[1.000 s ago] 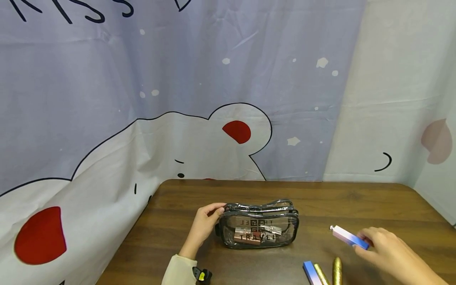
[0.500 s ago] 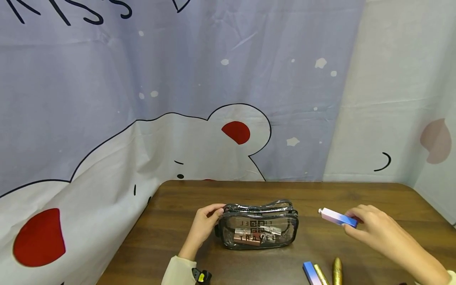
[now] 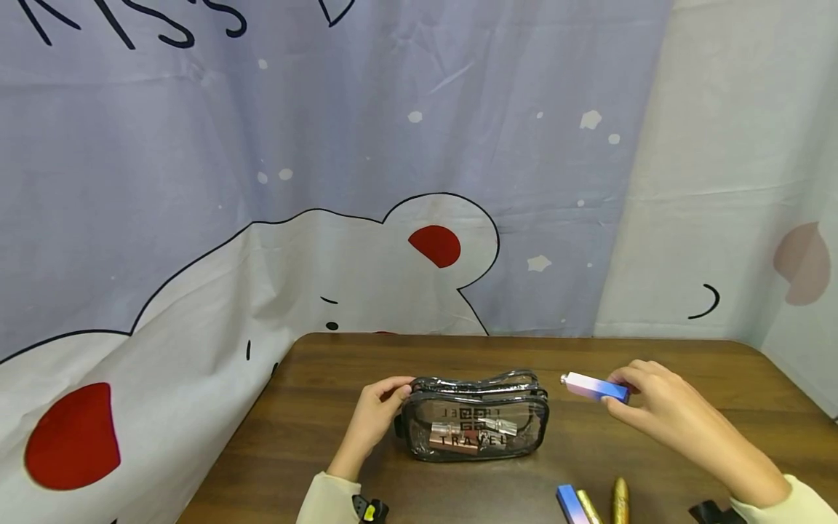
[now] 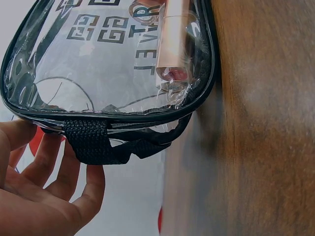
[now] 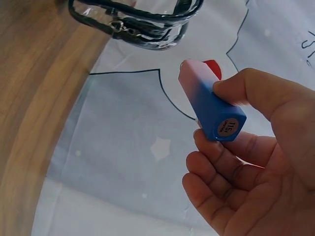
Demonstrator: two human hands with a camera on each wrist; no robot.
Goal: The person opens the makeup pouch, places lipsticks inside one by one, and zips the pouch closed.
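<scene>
A clear cosmetic bag point(image 3: 474, 429) with black trim and "TRAVEL" lettering stands on the table; lipsticks point(image 4: 173, 44) show through its wall. My left hand point(image 3: 374, 415) pinches the bag's upper left end, near its black strap point(image 4: 93, 140). To the right of the bag, my right hand point(image 3: 661, 400) grips a pink-to-blue square lipstick point(image 3: 594, 386) by its blue end, between thumb and fingers. Its pale tip points left at the bag, and it is held above the table. In the right wrist view a round label point(image 5: 228, 127) shows on its blue end.
Near the table's front edge lie another blue lipstick point(image 3: 573, 503), a thin gold tube point(image 3: 588, 505) and a thicker gold tube point(image 3: 620, 501). A printed curtain point(image 3: 366, 145) hangs behind the wooden table point(image 3: 655, 356).
My right hand has moved left and a little away from me, bringing the lipstick closer to the bag. My left hand and the bag have stayed in place.
</scene>
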